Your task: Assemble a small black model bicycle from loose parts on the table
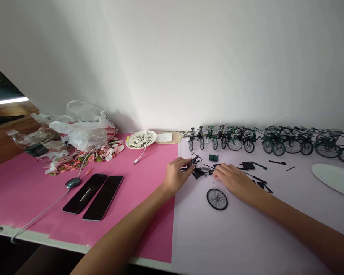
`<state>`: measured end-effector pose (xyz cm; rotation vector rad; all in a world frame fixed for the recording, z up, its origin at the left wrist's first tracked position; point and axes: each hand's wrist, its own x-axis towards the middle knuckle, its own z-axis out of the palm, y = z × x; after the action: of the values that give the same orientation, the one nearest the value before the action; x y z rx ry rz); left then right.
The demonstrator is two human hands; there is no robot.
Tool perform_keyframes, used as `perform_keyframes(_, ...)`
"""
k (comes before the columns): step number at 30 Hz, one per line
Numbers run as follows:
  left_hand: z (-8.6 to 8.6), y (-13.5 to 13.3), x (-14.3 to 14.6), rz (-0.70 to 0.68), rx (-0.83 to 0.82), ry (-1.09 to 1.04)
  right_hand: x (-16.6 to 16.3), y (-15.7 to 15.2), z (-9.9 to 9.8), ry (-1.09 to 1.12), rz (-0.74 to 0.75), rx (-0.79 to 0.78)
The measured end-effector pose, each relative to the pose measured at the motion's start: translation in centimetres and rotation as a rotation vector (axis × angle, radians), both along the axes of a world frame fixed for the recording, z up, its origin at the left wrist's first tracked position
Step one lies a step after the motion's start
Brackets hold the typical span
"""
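Note:
In my left hand [176,175] is a small dark model bicycle frame [192,162] with its handlebar up, pinched between thumb and fingers. My right hand [228,176] reaches down among loose black parts [201,172] on the pale tabletop. Its fingertips are bent close together, and what lies under them is hidden. A single spoked toy wheel [217,199] lies flat just in front of the hands. Behind them sits a small dark green block [213,157]. More black pieces [248,165] are scattered beyond my right hand.
Finished-looking model bicycles [249,146] stand in a row along the wall. A white plate [336,177] lies at the right. On the pink side are two phones [102,198], a cable with a dark puck [73,183], a dish of small pieces [128,143], petals and a plastic bag [83,128].

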<state>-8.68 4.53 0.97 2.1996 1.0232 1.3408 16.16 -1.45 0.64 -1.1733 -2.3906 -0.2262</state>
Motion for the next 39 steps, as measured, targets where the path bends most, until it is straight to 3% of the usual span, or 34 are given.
perform_keyframes(4, -0.1, -0.8, 0.4, -0.013, -0.139, -0.08, -2.0, 0.8, 0.6, 0.277, -0.09, -0.092)
perform_keyframes(6, -0.2, -1.1, 0.6, -0.024, -0.202, -0.11, -3.3, 1.2, 0.6, 0.399, -0.062, -0.121)
perform_keyframes(11, -0.6, -2.0, 1.2, -0.091, -0.326, -0.179, -5.4, 1.1, -0.7, 0.61, -0.041, -0.046)
perform_keyframes(17, -0.7, -2.7, 1.7, -0.119, -0.354, -0.153, -5.7, 0.4, -2.0, 0.687, -0.051, -0.013)
perform_keyframes(39, -0.2, -3.6, 2.1, -0.063, -0.37, -0.159, -6.3, 0.4, -2.1, 0.72, -0.044, -0.089)
